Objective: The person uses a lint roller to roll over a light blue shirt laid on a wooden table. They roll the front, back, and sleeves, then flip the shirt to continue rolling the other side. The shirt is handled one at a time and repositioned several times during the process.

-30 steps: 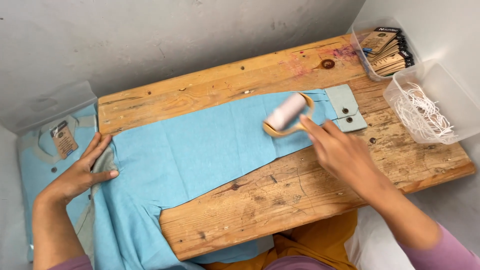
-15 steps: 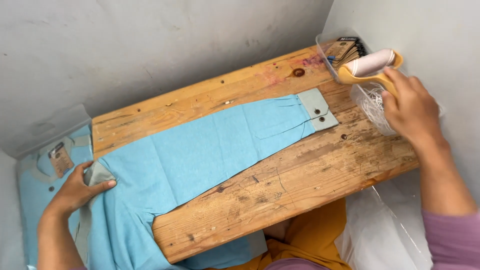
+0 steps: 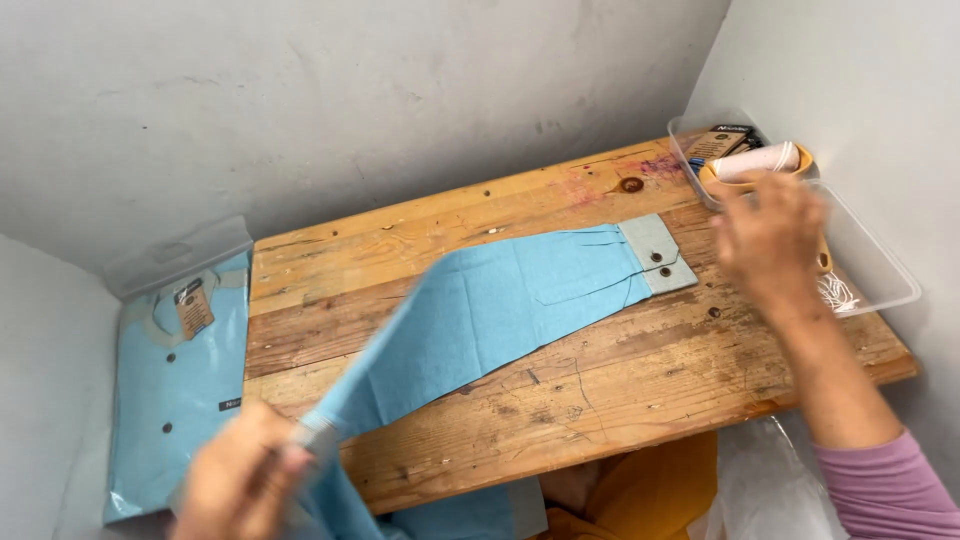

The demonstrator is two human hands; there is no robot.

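Note:
A light blue shirt sleeve (image 3: pixel 500 310) with a grey buttoned cuff (image 3: pixel 655 255) lies stretched across the wooden table (image 3: pixel 640 400). My left hand (image 3: pixel 245 475), blurred at the near left edge, grips the shirt fabric and lifts it off the table. My right hand (image 3: pixel 770 240) is at the far right, closed around the orange handle of a lint roller (image 3: pixel 755 162). The roller's white head rests over the clear plastic boxes there.
A folded blue shirt in a clear bag (image 3: pixel 170 370) lies left of the table. Two clear boxes stand at the right: one with card tags (image 3: pixel 722 140), one with white strings (image 3: pixel 865 275). Grey walls close in behind and right. Yellow cloth (image 3: pixel 650 490) hangs below the front edge.
My right hand has carried the lint roller from the sleeve to the boxes at the right. My left hand has gone from pressing the shirt flat to gripping and lifting it.

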